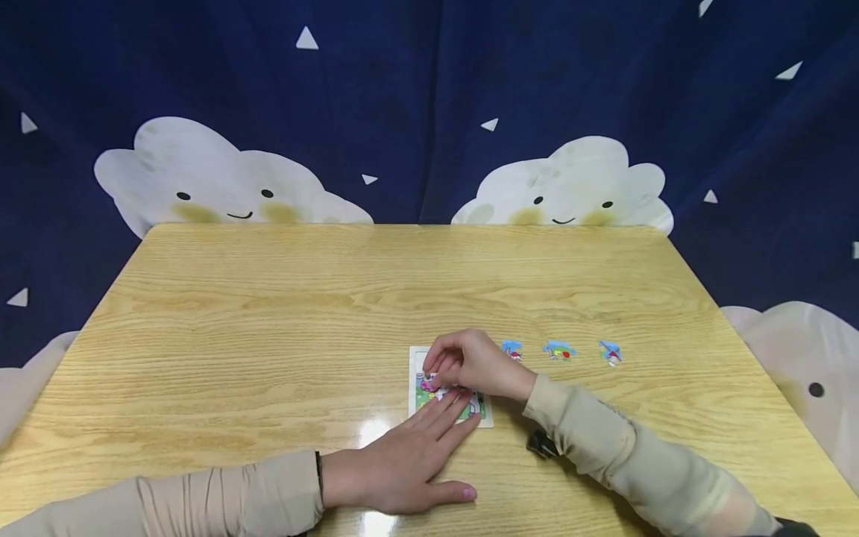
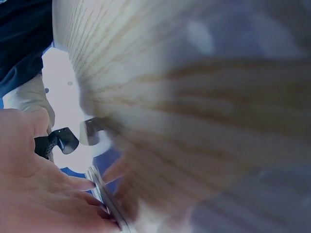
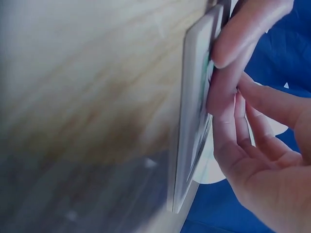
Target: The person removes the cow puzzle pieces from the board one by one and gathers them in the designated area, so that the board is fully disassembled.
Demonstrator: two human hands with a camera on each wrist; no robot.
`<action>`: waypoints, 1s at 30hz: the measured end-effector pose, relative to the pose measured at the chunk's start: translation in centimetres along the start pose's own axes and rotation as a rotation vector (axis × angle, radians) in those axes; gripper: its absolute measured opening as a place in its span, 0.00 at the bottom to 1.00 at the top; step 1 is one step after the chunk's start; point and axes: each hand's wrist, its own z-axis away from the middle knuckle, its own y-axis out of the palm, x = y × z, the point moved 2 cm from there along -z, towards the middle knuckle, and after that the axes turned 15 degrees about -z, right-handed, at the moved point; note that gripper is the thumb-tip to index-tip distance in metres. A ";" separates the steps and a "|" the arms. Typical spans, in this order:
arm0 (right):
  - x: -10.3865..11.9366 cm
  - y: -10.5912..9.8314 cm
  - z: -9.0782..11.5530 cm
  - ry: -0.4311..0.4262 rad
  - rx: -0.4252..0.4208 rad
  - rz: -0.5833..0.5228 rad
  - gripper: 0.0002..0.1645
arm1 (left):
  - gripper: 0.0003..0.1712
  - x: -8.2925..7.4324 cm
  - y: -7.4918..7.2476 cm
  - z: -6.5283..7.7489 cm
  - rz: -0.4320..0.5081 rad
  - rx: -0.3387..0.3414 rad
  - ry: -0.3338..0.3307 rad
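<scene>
Behind the far edge of the worktop [image 1: 268, 298] hangs a dark navy curtain [image 1: 403, 89], gathered in soft folds and printed with scattered white triangles and smiling white clouds with yellow cheeks; two clouds rise along the far edge, and parts of others show at the left and right sides. The worktop has a pale yellow-brown wood grain running left to right, glossy enough to throw bright patches of glare beside the left hand [image 1: 409, 466].

Near the middle of the worktop, slightly right, lies a white-bordered jigsaw tray [image 1: 413, 380] with a colourful cartoon picture, partly covered. The left hand lies flat, its fingers straight across the tray's near part. The right hand [image 1: 479, 363] bends over the far part, its fingers curled and the thumb close to them; whether a piece sits between their tips I cannot tell. To its right, spaced in a row, lie three loose jigsaw pieces [image 1: 559, 350]. Both sleeves [image 1: 228, 492] are beige, and a small black device [image 1: 542, 444] shows beneath the right forearm.
</scene>
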 end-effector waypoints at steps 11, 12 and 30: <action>0.5 -0.4 0.2 -0.024 -0.017 0.056 0.06 | 0.47 0.0 0.0 0.0 -0.015 0.002 -0.012; 0.5 -0.7 0.3 -0.031 -0.027 0.065 0.06 | 0.47 0.0 0.0 -0.1 -0.016 0.001 -0.013; -1.6 -6.8 6.1 0.031 -0.185 0.148 0.08 | 0.47 -0.2 0.0 0.0 -0.048 -0.035 -0.011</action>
